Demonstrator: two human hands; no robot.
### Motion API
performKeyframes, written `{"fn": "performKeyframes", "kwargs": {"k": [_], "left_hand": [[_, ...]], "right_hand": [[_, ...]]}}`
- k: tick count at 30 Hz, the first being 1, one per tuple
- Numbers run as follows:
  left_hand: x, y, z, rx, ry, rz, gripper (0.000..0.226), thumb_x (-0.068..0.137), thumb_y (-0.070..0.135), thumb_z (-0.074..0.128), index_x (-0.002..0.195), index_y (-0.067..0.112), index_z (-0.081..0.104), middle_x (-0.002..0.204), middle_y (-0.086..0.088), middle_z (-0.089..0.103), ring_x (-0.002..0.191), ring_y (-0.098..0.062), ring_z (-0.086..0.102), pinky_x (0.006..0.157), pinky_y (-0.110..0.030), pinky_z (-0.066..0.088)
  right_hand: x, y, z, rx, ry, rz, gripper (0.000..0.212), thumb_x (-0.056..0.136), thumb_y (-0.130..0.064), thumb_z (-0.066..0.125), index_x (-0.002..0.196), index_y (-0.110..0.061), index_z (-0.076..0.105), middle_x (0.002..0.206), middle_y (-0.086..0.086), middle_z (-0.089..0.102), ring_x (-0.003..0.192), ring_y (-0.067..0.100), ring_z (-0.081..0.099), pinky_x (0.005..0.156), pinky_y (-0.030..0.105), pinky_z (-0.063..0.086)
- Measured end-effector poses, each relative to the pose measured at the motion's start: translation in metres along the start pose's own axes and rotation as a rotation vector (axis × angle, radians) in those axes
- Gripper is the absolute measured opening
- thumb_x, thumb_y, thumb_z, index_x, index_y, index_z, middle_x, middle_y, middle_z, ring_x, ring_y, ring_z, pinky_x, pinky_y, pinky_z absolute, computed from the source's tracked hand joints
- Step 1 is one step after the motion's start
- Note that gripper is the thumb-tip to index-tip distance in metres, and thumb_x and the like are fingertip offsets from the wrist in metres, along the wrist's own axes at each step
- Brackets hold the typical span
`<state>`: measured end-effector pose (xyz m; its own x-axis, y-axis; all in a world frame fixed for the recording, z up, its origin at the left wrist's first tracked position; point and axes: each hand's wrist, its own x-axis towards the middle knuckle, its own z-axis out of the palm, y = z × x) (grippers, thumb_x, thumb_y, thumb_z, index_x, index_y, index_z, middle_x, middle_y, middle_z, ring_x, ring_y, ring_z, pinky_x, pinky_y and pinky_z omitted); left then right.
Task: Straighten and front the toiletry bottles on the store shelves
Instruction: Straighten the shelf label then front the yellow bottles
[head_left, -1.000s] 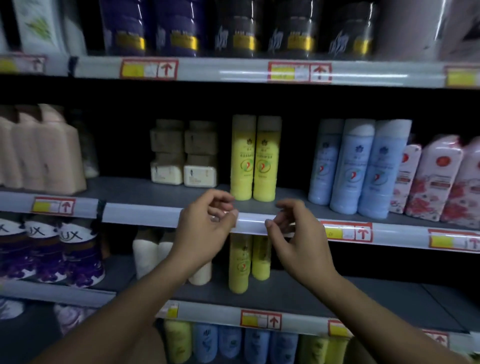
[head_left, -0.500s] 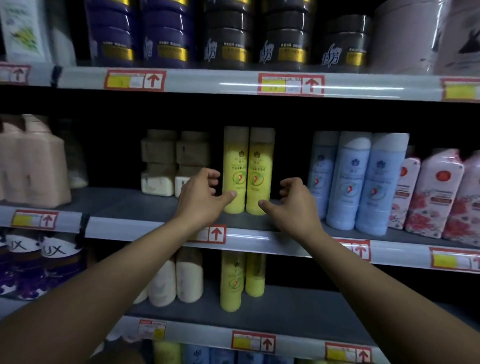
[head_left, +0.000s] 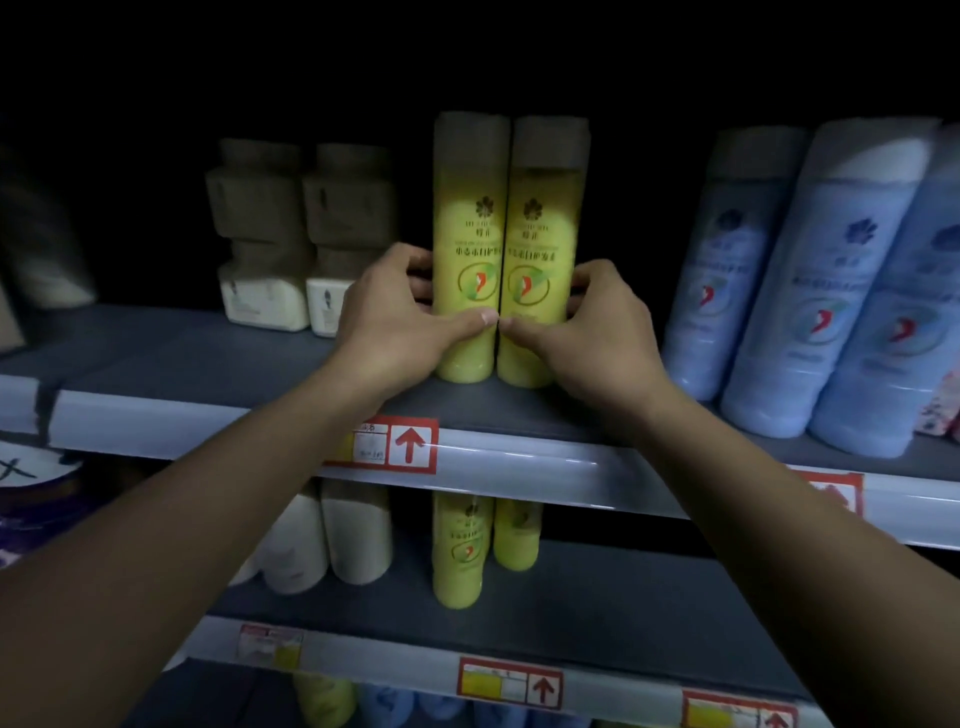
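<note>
So half a second before this, both hands were just reaching in; here they'd closed on the pair. The left hand (head_left: 395, 317) wrapped the left yellow bottle (head_left: 467, 249), the right hand (head_left: 597, 332) the right yellow bottle (head_left: 543, 249), thumbs meeting across the fronts, mid-shelf (head_left: 208, 358), set back from the edge. Fronting looked ready to start. Labels faced out, flower logo, print too blurry to read.
</note>
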<state>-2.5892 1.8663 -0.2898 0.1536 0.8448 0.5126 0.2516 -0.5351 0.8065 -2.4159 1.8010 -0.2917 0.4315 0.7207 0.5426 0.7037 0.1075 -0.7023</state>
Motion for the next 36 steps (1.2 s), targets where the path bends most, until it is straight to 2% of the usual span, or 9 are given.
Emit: {"fn": "performKeyframes", "kwargs": {"k": [5,11,13,19,25,29,34,36], "left_hand": [[0.005,-0.006,0.000,-0.029,-0.045,-0.010,0.063,0.070,0.031,0.095,0.124,0.024,0.064,0.105,0.006,0.077,0.091,-0.008,0.076,0.084,-0.039,0.065],[0.000,-0.005,-0.002,-0.075,-0.037,0.006,0.049,0.072,0.025,0.094,0.114,0.027,0.069,0.101,0.005,0.079,0.089,-0.007,0.077,0.085,-0.040,0.064],[-0.006,-0.002,-0.006,-0.068,-0.029,0.015,0.050,0.072,0.027,0.094,0.114,0.030,0.067,0.103,0.007,0.078,0.089,-0.006,0.077,0.086,-0.039,0.064],[-0.027,0.016,-0.023,-0.057,0.011,0.075,0.060,0.070,0.033,0.095,0.124,0.024,0.070,0.104,0.008,0.078,0.091,-0.005,0.076,0.084,-0.039,0.064],[-0.054,0.043,-0.041,-0.072,0.032,0.145,0.058,0.071,0.032,0.094,0.123,0.023,0.070,0.102,0.012,0.077,0.088,0.001,0.074,0.079,-0.028,0.064],[-0.076,0.050,-0.050,-0.067,0.040,0.186,0.060,0.070,0.034,0.094,0.123,0.023,0.070,0.101,0.014,0.078,0.090,0.003,0.073,0.077,-0.022,0.062],[-0.109,0.046,-0.054,-0.096,0.003,0.161,0.058,0.069,0.034,0.094,0.121,0.026,0.070,0.104,0.014,0.078,0.094,0.001,0.073,0.084,-0.032,0.063],[-0.123,0.043,-0.054,-0.103,-0.019,0.133,0.058,0.069,0.034,0.095,0.120,0.028,0.070,0.103,0.015,0.078,0.093,0.000,0.074,0.083,-0.034,0.064]], "right_hand": [[-0.001,0.003,0.000,0.032,0.004,-0.002,0.058,0.069,-0.048,0.090,0.113,-0.027,0.059,0.104,-0.009,0.074,0.096,0.009,0.072,0.087,0.040,0.061],[-0.006,-0.003,0.000,0.039,0.001,-0.023,0.054,0.072,-0.040,0.090,0.116,-0.025,0.062,0.104,-0.009,0.075,0.096,0.007,0.071,0.089,0.037,0.060],[-0.010,-0.005,-0.002,0.047,-0.002,-0.037,0.053,0.072,-0.039,0.090,0.115,-0.026,0.063,0.103,-0.009,0.075,0.096,0.006,0.071,0.089,0.037,0.060],[-0.028,-0.018,-0.019,0.090,0.016,-0.101,0.055,0.073,-0.039,0.089,0.120,-0.026,0.063,0.106,-0.013,0.074,0.096,0.001,0.070,0.088,0.036,0.061],[-0.056,-0.041,-0.044,0.128,0.033,-0.172,0.056,0.076,-0.037,0.089,0.124,-0.026,0.061,0.109,-0.017,0.073,0.098,-0.006,0.067,0.087,0.025,0.060],[-0.082,-0.048,-0.057,0.175,0.020,-0.198,0.056,0.078,-0.035,0.088,0.126,-0.025,0.060,0.111,-0.016,0.073,0.101,-0.004,0.068,0.089,0.027,0.060],[-0.117,-0.047,-0.067,0.138,0.017,-0.223,0.054,0.077,-0.033,0.089,0.123,-0.025,0.061,0.107,-0.020,0.072,0.099,-0.012,0.065,0.081,0.005,0.049],[-0.131,-0.043,-0.069,0.137,0.008,-0.218,0.054,0.077,-0.031,0.089,0.122,-0.026,0.061,0.106,-0.021,0.071,0.100,-0.015,0.063,0.079,0.001,0.044]]}}
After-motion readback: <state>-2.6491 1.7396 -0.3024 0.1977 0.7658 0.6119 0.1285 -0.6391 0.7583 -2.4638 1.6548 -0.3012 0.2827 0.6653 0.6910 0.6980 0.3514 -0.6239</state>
